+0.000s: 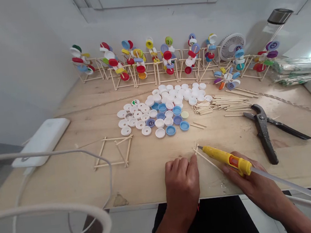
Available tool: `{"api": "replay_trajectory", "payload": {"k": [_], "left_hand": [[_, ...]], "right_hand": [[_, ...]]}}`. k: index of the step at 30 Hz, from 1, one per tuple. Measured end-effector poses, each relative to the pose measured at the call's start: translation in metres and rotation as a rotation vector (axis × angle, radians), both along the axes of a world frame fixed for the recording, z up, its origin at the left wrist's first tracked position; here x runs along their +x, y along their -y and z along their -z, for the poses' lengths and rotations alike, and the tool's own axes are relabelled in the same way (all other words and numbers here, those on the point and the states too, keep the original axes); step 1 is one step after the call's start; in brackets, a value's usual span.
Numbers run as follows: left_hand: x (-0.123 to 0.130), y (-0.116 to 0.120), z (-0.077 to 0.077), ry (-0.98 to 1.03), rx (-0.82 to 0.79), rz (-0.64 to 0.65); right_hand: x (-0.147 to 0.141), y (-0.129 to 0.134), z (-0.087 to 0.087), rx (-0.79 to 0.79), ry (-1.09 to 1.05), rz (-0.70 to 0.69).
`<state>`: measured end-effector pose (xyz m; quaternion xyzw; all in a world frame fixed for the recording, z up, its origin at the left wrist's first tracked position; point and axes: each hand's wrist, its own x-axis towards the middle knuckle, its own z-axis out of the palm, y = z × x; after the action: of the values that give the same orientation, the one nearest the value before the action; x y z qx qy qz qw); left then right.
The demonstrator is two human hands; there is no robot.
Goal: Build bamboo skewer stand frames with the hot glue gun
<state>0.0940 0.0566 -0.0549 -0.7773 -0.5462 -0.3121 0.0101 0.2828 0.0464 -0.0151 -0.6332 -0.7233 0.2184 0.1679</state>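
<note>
My right hand (249,179) is wrapped round a yellow glue gun (220,156), with a clear glue stick (284,182) out of its back. The gun's dark tip is at the joint of two thin sticks (208,160) on the table. My left hand (182,184) rests at the table's front edge, fingers curled, its index fingertip against the sticks near that joint. Whatever it grips is too small to make out. On the left lies a stick frame (112,164) with slanted pieces inside it.
White and blue bottle caps (159,123) spread over the middle, beside cut sticks (231,101). Black pliers-like cutters (262,127) lie right. Stick stands with coloured cap wheels (141,69) line the back. A white power bank (45,137) and cable (110,180) are left.
</note>
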Motion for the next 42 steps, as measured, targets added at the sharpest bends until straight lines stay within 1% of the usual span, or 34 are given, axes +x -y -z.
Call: {"api": "replay_trajectory", "payload": {"k": [7, 16, 23, 34, 42], "left_hand": [[-0.0003, 0.0003, 0.0001, -0.010, -0.005, 0.001], [0.0003, 0.0001, 0.0005, -0.017, 0.012, 0.000], [0.0004, -0.0001, -0.0009, -0.021, 0.001, -0.004], [0.0009, 0.0000, 0.0000, -0.005, 0.014, -0.002], [0.0009, 0.0000, 0.0007, -0.005, 0.013, 0.002]], "right_hand": [[-0.0004, -0.0005, 0.0007, -0.036, -0.007, -0.005], [-0.0006, -0.0006, 0.0022, 0.015, -0.015, 0.001], [-0.0019, -0.0014, -0.0007, -0.053, -0.029, -0.004], [0.0004, -0.0006, 0.0023, 0.083, 0.050, -0.008], [0.0025, 0.0000, 0.0054, 0.118, 0.044, -0.045]]}}
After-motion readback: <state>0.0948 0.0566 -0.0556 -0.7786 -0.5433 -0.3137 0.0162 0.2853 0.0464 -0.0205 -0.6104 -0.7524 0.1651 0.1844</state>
